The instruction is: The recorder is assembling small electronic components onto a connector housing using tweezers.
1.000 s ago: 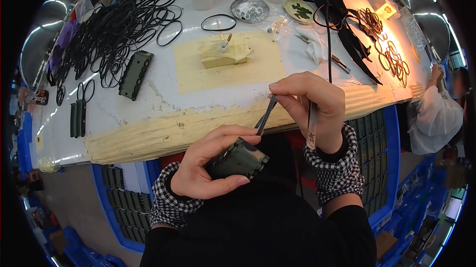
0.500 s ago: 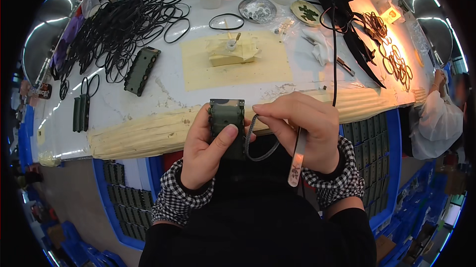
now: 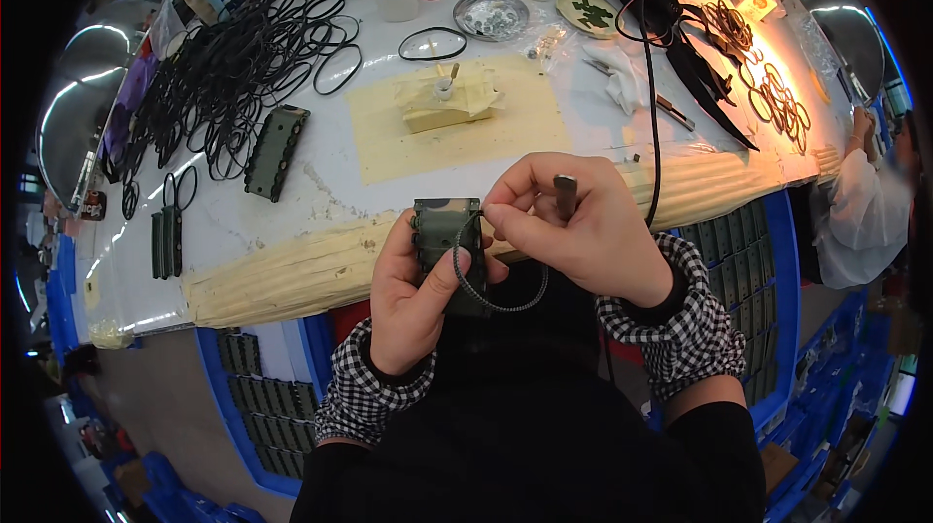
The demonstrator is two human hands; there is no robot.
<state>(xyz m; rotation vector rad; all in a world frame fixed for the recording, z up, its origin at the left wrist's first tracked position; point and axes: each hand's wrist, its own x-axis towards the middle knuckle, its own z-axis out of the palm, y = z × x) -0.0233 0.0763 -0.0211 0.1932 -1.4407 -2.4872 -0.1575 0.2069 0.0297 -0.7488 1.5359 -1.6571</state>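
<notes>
My left hand (image 3: 403,304) is closed round a dark green, rectangular casing (image 3: 439,231) with ridged sides, its thumb on the face. My right hand (image 3: 593,236) is at the casing's upper right edge, pinching a thin black rubber ring (image 3: 501,310) between thumb and forefinger. The ring hangs in a loop below and crosses the casing's right side. A flat metal tool (image 3: 565,194), tweezers-like, is also tucked in the right hand and points up. Where the ring meets the casing is partly hidden by my fingertips.
Black rubber rings (image 3: 228,76) lie heaped at the far left, near a loose green casing (image 3: 276,152) and a smaller one (image 3: 167,241). A yellow taped block (image 3: 449,107) sits mid-table. Blue crates of casings (image 3: 262,470) flank me below the padded table edge (image 3: 282,265).
My right hand has turned and moved its pinch against the casing's upper right edge. The ring now lies across the casing's side, and the metal tool has swung from pointing down to pointing up.
</notes>
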